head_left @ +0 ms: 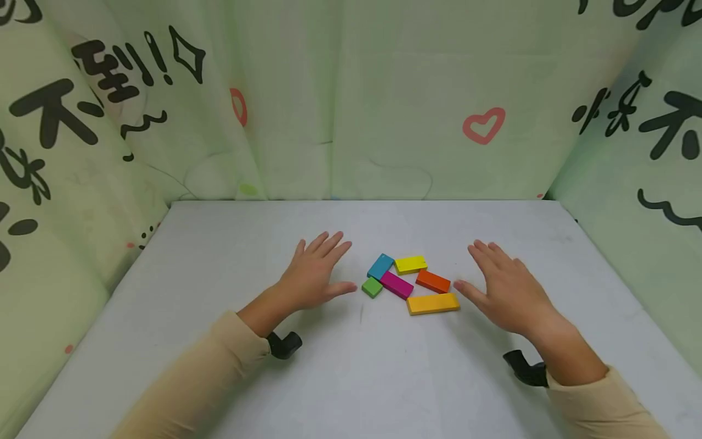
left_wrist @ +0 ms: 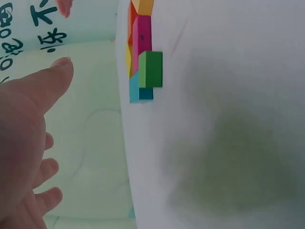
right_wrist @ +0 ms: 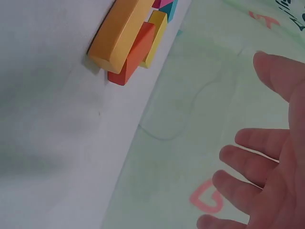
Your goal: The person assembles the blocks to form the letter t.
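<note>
Several coloured wooden blocks lie in a loose cluster on the white table. A blue block (head_left: 381, 266) and a small green block (head_left: 372, 287) make its left side. A magenta block (head_left: 397, 285) runs slantwise in the middle, below a yellow block (head_left: 411, 264). To the right are an orange-red block (head_left: 433, 281) and a longer amber block (head_left: 433, 303). My left hand (head_left: 314, 274) hovers left of the green block, fingers spread, holding nothing. On the other side my right hand (head_left: 507, 289) is held over the table, fingers extended, its thumb near the orange-red block.
The white table (head_left: 340, 378) stretches to a pale green curtain (head_left: 406, 110) at the back, with more curtain on both sides. A black strap piece (head_left: 285, 346) juts from the left wrist, another black strap piece (head_left: 525, 368) from the right.
</note>
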Demonstrator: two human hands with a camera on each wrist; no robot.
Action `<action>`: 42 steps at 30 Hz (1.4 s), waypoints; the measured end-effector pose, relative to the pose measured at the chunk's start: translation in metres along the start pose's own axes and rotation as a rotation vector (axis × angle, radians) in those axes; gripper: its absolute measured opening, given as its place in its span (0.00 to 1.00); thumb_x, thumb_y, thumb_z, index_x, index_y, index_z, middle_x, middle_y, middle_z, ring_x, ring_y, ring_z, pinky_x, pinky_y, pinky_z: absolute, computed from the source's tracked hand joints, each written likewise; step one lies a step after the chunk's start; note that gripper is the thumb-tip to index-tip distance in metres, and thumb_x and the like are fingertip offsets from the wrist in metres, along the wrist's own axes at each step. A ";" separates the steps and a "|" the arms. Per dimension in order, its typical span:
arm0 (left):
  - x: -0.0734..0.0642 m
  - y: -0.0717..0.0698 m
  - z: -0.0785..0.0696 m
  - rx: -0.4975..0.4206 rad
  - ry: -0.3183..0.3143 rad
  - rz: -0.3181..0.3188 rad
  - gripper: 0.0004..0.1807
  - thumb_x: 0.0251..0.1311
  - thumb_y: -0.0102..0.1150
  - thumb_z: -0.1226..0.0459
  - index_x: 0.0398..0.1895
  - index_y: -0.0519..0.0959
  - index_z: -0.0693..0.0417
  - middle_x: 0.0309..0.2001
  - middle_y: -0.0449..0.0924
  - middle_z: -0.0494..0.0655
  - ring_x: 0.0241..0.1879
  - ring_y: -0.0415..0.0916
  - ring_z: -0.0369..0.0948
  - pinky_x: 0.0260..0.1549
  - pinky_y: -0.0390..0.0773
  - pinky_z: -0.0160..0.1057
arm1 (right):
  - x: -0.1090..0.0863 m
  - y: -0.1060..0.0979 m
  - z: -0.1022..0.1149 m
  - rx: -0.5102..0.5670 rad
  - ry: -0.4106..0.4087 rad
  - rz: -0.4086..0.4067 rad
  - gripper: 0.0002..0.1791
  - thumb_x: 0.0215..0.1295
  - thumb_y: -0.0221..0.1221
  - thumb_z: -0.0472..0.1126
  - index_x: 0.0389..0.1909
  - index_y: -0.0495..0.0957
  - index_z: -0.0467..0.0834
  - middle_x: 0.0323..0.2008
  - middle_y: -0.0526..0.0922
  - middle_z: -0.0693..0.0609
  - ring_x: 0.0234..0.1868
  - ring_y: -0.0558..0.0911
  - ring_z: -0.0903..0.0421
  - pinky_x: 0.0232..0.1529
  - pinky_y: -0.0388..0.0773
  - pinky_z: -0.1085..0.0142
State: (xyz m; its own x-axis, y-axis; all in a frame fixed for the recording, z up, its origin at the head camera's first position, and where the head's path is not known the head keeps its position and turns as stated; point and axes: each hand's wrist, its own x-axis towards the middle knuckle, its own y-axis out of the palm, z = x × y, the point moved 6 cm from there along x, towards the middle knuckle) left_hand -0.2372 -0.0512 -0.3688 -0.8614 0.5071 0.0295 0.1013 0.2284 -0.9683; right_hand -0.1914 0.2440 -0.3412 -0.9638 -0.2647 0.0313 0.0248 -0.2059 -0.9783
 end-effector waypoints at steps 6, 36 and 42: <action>0.009 0.004 -0.014 -0.030 0.066 0.004 0.44 0.61 0.65 0.43 0.76 0.63 0.50 0.75 0.60 0.48 0.75 0.52 0.51 0.68 0.49 0.65 | -0.002 0.003 0.008 0.065 -0.040 -0.020 0.41 0.67 0.64 0.49 0.72 0.61 0.32 0.70 0.64 0.32 0.69 0.62 0.33 0.62 0.63 0.37; 0.053 0.048 -0.050 -0.292 0.089 0.220 0.30 0.68 0.63 0.58 0.72 0.69 0.50 0.66 0.73 0.47 0.62 0.70 0.44 0.58 0.72 0.38 | 0.010 0.042 0.018 0.212 -0.044 0.126 0.34 0.61 0.70 0.41 0.66 0.71 0.36 0.60 0.76 0.37 0.61 0.73 0.36 0.58 0.70 0.40; 0.058 0.053 -0.054 -0.293 0.069 0.238 0.29 0.67 0.64 0.57 0.70 0.71 0.49 0.64 0.74 0.45 0.58 0.70 0.40 0.57 0.71 0.35 | 0.012 0.046 0.024 0.252 -0.107 0.157 0.31 0.62 0.69 0.41 0.65 0.73 0.36 0.58 0.79 0.40 0.60 0.75 0.38 0.59 0.69 0.41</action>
State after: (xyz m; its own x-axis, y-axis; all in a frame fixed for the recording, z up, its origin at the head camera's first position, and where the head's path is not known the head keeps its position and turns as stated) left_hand -0.2549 0.0354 -0.4052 -0.7619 0.6271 -0.1618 0.4413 0.3199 -0.8384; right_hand -0.1952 0.2086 -0.3812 -0.9100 -0.4065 -0.0815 0.2488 -0.3781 -0.8917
